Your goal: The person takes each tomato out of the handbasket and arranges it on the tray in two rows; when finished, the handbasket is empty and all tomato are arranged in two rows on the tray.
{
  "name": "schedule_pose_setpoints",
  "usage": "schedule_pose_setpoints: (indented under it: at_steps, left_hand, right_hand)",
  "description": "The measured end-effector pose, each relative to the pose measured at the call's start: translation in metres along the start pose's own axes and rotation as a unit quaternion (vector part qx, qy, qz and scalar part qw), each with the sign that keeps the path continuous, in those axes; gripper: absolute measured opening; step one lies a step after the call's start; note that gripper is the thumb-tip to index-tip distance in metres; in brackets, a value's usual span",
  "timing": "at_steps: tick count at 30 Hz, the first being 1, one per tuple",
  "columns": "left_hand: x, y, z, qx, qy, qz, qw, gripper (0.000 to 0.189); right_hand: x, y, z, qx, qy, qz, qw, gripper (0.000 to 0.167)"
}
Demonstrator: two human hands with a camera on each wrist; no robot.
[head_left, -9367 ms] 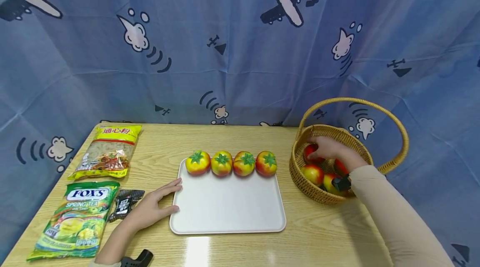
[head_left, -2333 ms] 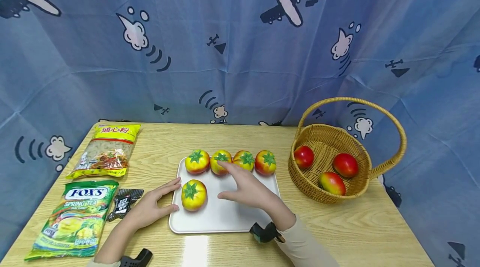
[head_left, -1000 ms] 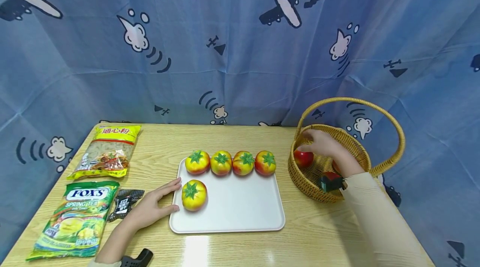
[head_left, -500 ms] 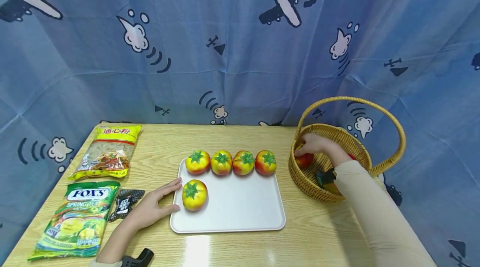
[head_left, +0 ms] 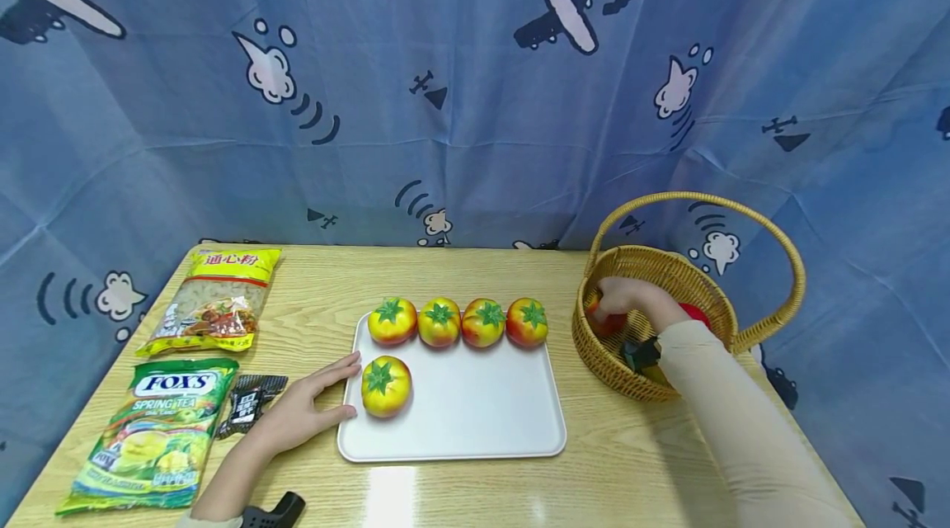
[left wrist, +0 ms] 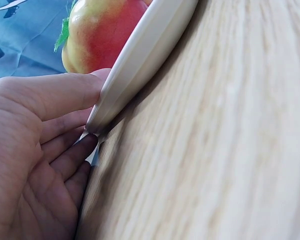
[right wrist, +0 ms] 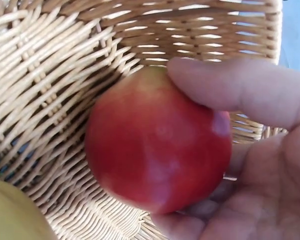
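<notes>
Inside the wicker basket, my right hand grips a red, yellow-tinged tomato-like fruit, thumb on top and fingers curled beneath it. The fruit is mostly hidden by the hand in the head view. My left hand touches the left edge of the white tray, its thumb and fingertips at the rim. Along the tray's far edge is a row of several tomato-like fruits with green leafy tops. Another such fruit sits in front of the row's left end, near my left fingertips.
Another red fruit shows in the basket behind my right wrist, and a yellowish one lies at the lower left of the right wrist view. The basket's handle arches up. Left stand a pasta bag, a FOX'S candy bag and a small black packet.
A fruit has gone from basket to tray since the oldest frame. My right hand has moved from over the tray back into the basket and taken hold of another. My left hand stays put.
</notes>
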State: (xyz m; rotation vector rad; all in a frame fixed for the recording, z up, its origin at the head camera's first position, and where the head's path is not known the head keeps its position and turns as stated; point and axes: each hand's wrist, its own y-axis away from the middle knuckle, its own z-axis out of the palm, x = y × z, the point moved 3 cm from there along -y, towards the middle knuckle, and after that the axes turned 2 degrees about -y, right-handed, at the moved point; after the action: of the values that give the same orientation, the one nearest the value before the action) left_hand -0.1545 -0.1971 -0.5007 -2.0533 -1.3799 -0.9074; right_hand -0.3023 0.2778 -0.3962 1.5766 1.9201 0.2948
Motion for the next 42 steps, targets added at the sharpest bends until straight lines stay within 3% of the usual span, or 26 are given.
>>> schedule_pose_setpoints:
  at_steps: [4, 12, 21, 26, 36, 42]
  left_hand:
    - [0.000, 0.000, 0.000, 0.000, 0.001, 0.003, 1.0000, 0.065]
    - [0.000, 0.000, 0.000, -0.002, 0.001, 0.001, 1.0000, 0.064]
    - [0.001, -0.001, -0.001, -0.002, -0.002, 0.000, 1.0000, 0.064]
    - [0.003, 0.000, 0.000, -0.001, -0.005, 0.008, 1.0000, 0.062]
    - [0.001, 0.000, -0.001, 0.000, -0.001, 0.006, 1.0000, 0.064]
    - [0.001, 0.000, -0.001, 0.000, 0.000, 0.007, 1.0000, 0.063]
  right_hand:
    - [0.004, 0.002, 0.001, 0.009, 0.000, 0.001, 1.0000, 0.038]
    - [0.012, 0.010, -0.005, 0.075, -0.029, -0.026, 0.9964, 0.062]
    - [0.008, 0.034, -0.017, 0.123, -0.054, -0.069, 0.9886, 0.057]
    - [0.005, 0.047, -0.019, 0.141, -0.078, -0.080, 0.9837, 0.067]
    - [-0.001, 0.066, -0.014, 0.187, -0.148, -0.131, 0.9624, 0.072]
    - [-0.011, 0.073, 0.000, 0.187, -0.207, -0.148, 0.9488, 0.076]
